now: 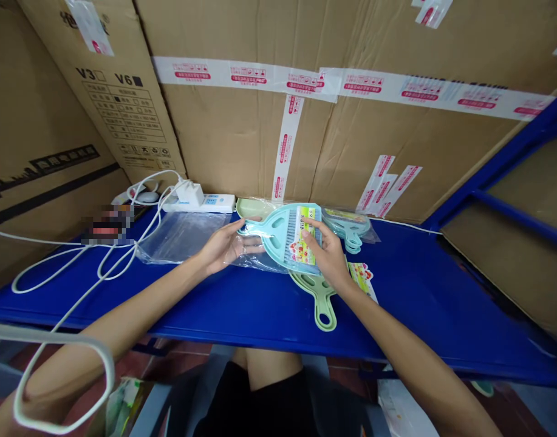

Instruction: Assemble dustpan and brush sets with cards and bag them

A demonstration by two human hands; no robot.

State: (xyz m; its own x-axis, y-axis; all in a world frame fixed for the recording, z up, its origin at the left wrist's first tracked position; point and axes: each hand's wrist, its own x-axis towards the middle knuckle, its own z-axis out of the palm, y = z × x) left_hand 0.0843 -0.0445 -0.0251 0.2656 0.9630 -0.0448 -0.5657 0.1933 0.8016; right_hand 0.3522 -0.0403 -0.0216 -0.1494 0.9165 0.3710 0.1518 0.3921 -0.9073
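Light-blue dustpan point(282, 232) smooth plastic, faint sheen; label card point(304, 247) printed paper, glossy. Green dustpan point(322, 294) smooth plastic too. Clear bags point(182, 237) – thin shiny film. Worktop point(242, 303) smooth, glossy – cardboard point(232, 133) matt, tape point(278, 77) shiny.

Lt-blue dustpan point(269, 234), dk-blue tbl point(424, 279)

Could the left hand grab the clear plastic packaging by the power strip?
Probably yes: the clear plastic packaging lies flat just beside the left hand, with nothing seen between. That hand seems to hold the blue dustpan, so it might release that first.
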